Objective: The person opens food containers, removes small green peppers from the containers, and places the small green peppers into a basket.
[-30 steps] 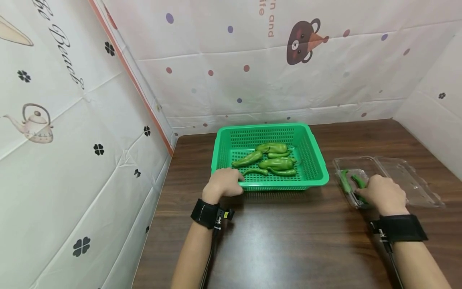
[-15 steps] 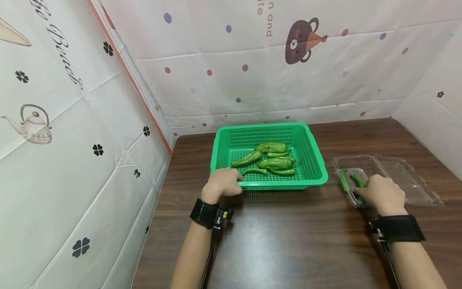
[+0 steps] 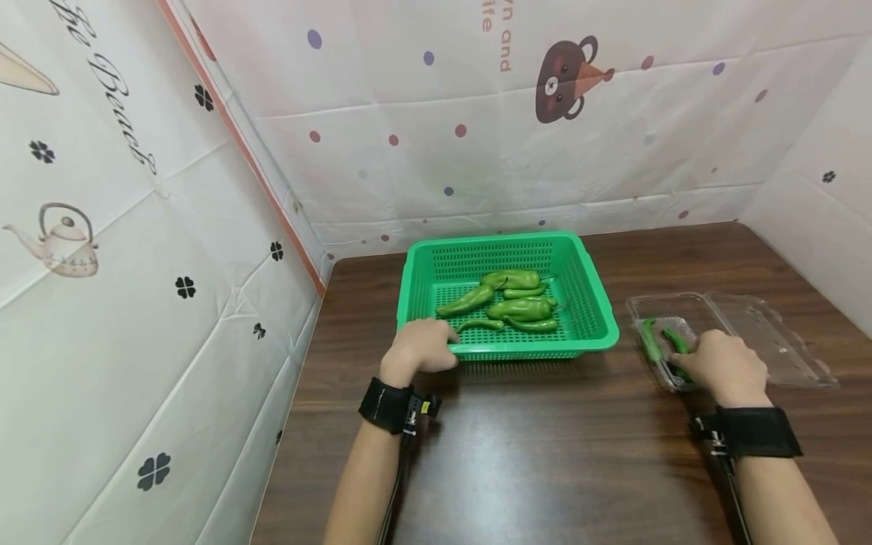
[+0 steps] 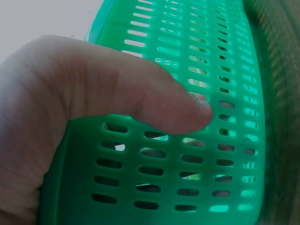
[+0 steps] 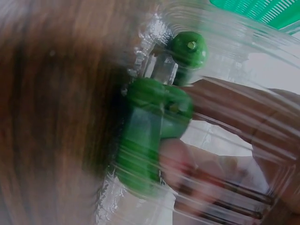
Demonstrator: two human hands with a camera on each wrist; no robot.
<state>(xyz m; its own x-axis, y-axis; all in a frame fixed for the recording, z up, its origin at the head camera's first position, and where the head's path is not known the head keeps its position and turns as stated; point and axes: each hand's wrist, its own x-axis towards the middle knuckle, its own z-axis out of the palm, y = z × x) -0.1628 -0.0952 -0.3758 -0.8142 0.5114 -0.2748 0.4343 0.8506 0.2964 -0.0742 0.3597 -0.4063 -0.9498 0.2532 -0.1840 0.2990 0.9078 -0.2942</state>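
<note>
My left hand (image 3: 424, 344) grips the front left rim of a green perforated plastic basket (image 3: 531, 347). In the left wrist view its thumb (image 4: 164, 101) presses the basket's outer wall, while the head view shows the fingers hooked over the rim. Several green peppers (image 3: 523, 309) lie inside. To the right, my right hand (image 3: 729, 367) reaches into a clear plastic clamshell box (image 3: 674, 303) and pinches a green chili pepper (image 3: 676, 341) near the bottom. Beside it lies another chili pepper (image 3: 650, 341). Through the box's wall, the right wrist view shows the thumb and fingertips against the peppers (image 5: 145, 117), somewhat blurred.
The box's clear lid (image 3: 770, 333) lies folded open to the right on the dark wooden table (image 3: 531, 446). Patterned white sheeting (image 3: 381, 174) hangs behind the table and at both sides. A black strap with a cable is on each wrist.
</note>
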